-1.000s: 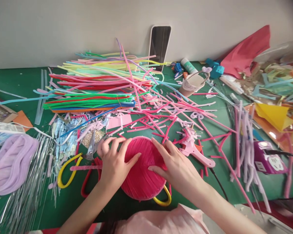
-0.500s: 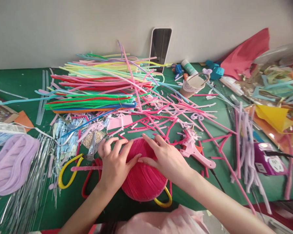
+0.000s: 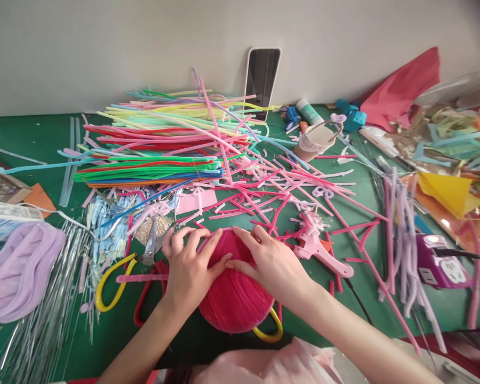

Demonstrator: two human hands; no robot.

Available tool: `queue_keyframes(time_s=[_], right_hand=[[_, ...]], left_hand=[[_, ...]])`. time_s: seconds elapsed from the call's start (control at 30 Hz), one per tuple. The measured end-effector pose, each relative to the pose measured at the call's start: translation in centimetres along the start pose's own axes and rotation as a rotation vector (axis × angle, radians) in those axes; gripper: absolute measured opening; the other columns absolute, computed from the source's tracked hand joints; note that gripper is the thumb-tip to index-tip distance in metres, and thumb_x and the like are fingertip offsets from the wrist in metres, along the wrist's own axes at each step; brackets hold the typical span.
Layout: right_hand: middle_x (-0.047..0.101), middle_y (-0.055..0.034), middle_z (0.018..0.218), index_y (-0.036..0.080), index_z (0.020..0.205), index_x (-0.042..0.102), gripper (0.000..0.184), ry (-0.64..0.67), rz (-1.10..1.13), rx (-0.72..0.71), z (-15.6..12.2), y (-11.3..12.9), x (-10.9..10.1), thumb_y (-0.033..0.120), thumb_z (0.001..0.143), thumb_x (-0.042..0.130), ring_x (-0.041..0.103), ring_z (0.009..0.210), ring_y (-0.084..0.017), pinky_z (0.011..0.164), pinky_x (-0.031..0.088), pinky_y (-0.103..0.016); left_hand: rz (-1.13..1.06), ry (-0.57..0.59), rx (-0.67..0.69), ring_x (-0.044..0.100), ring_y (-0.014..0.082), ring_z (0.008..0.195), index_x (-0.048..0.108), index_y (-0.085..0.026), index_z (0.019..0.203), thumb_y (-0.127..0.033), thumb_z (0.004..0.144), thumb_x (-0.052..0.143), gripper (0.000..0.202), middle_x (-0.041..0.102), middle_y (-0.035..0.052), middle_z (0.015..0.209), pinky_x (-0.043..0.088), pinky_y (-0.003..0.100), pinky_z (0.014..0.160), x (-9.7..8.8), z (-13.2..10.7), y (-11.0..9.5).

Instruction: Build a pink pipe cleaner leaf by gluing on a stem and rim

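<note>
A round magenta piece [image 3: 240, 304], its surface covered in fine gathered strands, sits at the near middle of the green table. My left hand [image 3: 190, 266] grips its upper left side, thumb pressed on the top and fingers bent toward the far rim. From the right, my right hand [image 3: 276, 261] holds the upper right part the same way. Both thumb tips nearly meet on the surface. My fingers cover part of the far edge. A fuzzy pink stem [image 3: 140, 278] pokes out left of my left hand, and a yellow loop [image 3: 275, 330] shows beneath the piece's lower right.
Bundled pipe cleaners [image 3: 152, 170] lie beyond my hands. A pink glue gun [image 3: 320, 250] rests to the right, near a purple power socket [image 3: 442, 261]. A phone [image 3: 263, 80] leans on the wall. Silver strands [image 3: 44, 304] and lilac coils [image 3: 22, 272] lie left.
Both hands keep nearly the same hold on the round magenta piece. The view has shifted only slightly.
</note>
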State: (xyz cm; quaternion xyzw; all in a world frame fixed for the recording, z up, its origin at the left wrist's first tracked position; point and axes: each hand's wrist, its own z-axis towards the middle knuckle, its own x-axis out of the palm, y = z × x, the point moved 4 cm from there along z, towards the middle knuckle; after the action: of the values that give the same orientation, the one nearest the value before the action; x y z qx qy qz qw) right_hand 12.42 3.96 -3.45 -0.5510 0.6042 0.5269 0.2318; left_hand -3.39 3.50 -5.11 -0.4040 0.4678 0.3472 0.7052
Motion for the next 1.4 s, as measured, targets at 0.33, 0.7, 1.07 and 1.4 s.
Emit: queue_keyframes(time_s=[0.33,0.7,1.07,1.4], right_hand=[[0.064,-0.0109,0.112,0.022,0.139,0.056,0.058,-0.12,0.053,0.087,-1.4,-2.4,-0.2,0.056,0.092,0.053,0.072,0.084,-0.026,0.068,0.06,-0.038],[0.063,-0.0104,0.106,0.023,0.143,0.052,0.06,-0.08,-0.04,0.096,-1.7,-2.0,0.6,0.057,0.093,0.05,0.072,0.079,-0.025,0.059,0.059,-0.035],[0.064,-0.0116,0.107,0.022,0.144,0.05,0.062,-0.065,0.012,0.088,-1.8,-1.9,0.7,0.055,0.092,0.053,0.072,0.082,-0.026,0.067,0.06,-0.037],[0.069,-0.0109,0.11,0.021,0.146,0.047,0.06,-0.026,0.042,0.111,-1.6,-1.7,0.3,0.051,0.095,0.052,0.073,0.089,-0.027,0.073,0.06,-0.036]], left_hand=[[-0.025,-0.024,0.0,0.045,0.0341,0.109,0.073,-0.022,0.115,-0.039,0.088,0.066,0.033,0.068,0.0116,0.103,0.034,0.055,0.099,0.1,0.3,0.1],[-0.033,0.0,0.033,0.049,0.0345,0.112,0.067,-0.014,0.121,-0.03,0.089,0.062,0.035,0.068,0.0127,0.114,0.033,0.057,0.102,0.3,0.7,-0.7],[-0.029,-0.015,0.058,0.049,0.0334,0.109,0.067,-0.014,0.121,-0.025,0.092,0.06,0.032,0.069,0.012,0.11,0.039,0.054,0.097,0.7,0.9,-1.4],[-0.02,-0.036,0.062,0.048,0.0342,0.11,0.067,-0.013,0.12,-0.027,0.09,0.062,0.033,0.068,0.013,0.111,0.041,0.055,0.097,0.9,0.7,-1.4]])
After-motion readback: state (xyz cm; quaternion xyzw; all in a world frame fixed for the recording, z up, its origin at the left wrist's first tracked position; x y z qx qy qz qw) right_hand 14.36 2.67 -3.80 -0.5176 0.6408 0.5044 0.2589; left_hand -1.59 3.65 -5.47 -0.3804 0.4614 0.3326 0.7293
